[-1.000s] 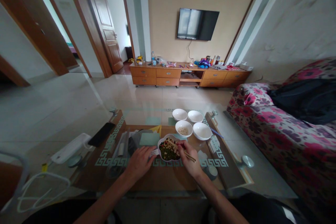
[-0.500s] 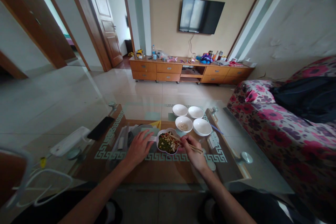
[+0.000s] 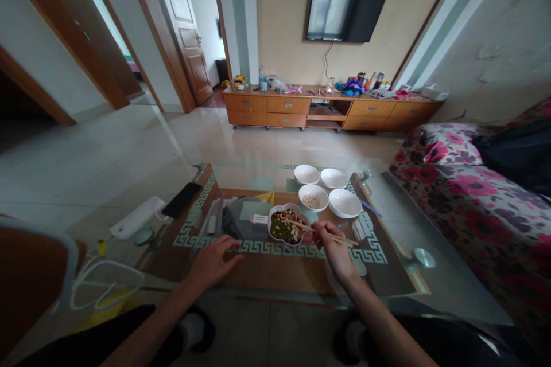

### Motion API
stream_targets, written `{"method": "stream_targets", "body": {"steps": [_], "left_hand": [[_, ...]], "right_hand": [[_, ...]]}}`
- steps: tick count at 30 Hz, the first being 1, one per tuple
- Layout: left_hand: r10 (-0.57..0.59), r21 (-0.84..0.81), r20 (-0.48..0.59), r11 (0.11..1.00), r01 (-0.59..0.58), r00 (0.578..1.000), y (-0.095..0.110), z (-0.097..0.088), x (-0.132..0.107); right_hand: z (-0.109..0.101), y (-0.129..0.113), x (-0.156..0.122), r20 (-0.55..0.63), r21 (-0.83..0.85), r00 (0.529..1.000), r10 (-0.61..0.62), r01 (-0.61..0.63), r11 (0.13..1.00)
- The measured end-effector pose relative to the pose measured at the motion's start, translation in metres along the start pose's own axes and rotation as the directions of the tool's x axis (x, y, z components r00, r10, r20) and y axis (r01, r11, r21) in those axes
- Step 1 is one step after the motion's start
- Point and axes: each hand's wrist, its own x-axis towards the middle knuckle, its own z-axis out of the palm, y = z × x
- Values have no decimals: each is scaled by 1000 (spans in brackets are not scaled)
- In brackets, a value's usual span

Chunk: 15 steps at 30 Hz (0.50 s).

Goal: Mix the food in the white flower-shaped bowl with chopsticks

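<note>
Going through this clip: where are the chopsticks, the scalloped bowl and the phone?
Chopsticks [image 3: 346,241], head view, on the end farthest from the bowl.
Scalloped bowl [image 3: 286,205], head view, on the far rim.
Phone [image 3: 182,199], head view, on its dark face.

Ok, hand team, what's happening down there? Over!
Right hand: chopsticks in the flower-shaped bowl of food. Left hand: open, empty. Four white bowls beyond, not blocking.

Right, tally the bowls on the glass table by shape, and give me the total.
Round white ceramic bowls: 4
Scalloped white ceramic bowl: 1
Total: 5
</note>
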Motion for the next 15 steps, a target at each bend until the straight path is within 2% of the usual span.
{"method": "stream_targets", "body": {"steps": [5, 9, 12, 15], "left_hand": [[-15, -53, 42, 998, 17, 999, -1, -2, 7], [16, -37, 53, 999, -14, 998, -4, -3, 8], [36, -24, 69, 999, -35, 997, -8, -3, 10], [33, -28, 64, 999, -31, 997, -13, -1, 9]], "right_hand": [[-12, 0, -6, -73, -12, 996, -47, 46, 999], [-19, 11, -8, -153, 56, 988, 11, -3, 998], [-18, 16, -8, -141, 57, 989, 31, -23, 998], [-14, 15, -7, -128, -4, 991, -24, 24, 1000]]}}
